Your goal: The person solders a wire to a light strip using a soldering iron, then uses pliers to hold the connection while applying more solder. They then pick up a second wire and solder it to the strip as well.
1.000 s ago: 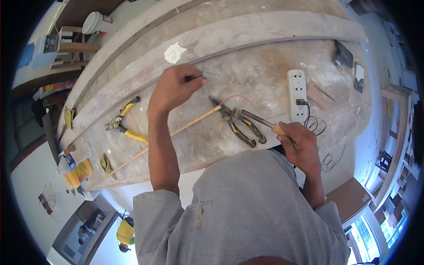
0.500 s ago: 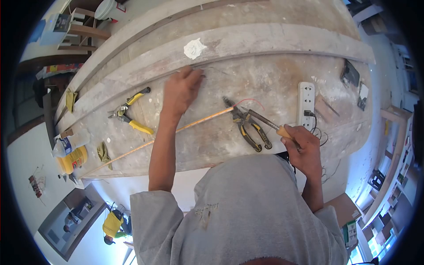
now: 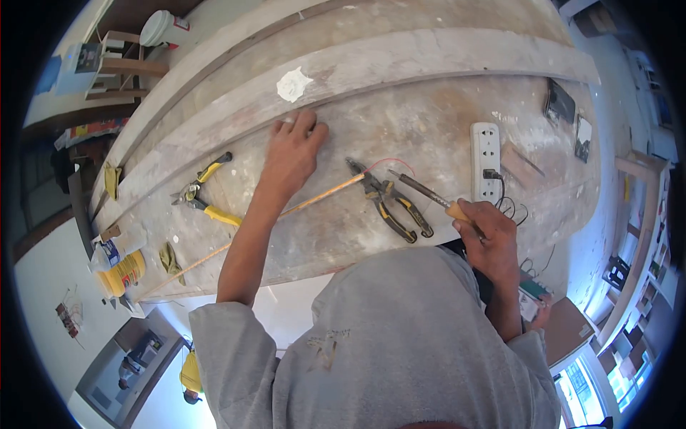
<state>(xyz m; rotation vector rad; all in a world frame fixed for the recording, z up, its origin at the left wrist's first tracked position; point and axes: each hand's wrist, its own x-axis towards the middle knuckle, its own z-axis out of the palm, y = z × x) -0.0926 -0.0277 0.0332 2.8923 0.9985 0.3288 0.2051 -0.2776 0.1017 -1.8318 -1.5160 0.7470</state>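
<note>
My right hand [image 3: 491, 232] is closed round the wooden handle of a soldering iron [image 3: 426, 191], whose tip points up and left. My left hand [image 3: 294, 151] rests on the table beside the long wooden strip, fingers curled; whatever they may hold is hidden. Between the hands lie black and yellow pliers [image 3: 389, 200], handles spread. A thin orange-lit LED strip [image 3: 321, 196] runs under my left forearm to the pliers' jaws, with a red wire [image 3: 389, 161] curving from its end. Yellow-handled snips [image 3: 204, 191] lie left of my left arm.
A white power strip [image 3: 486, 161] with a black plug stands right of the iron. Beyond are a dark phone-like object [image 3: 559, 104] and bottles [image 3: 121, 268] at far left. Another person's hand [image 3: 544, 312] shows near my right elbow.
The view has shifted slightly. My left hand's fingers have spread a little beside the wooden strip. Another person's hand with a green and white object has appeared at the lower right.
</note>
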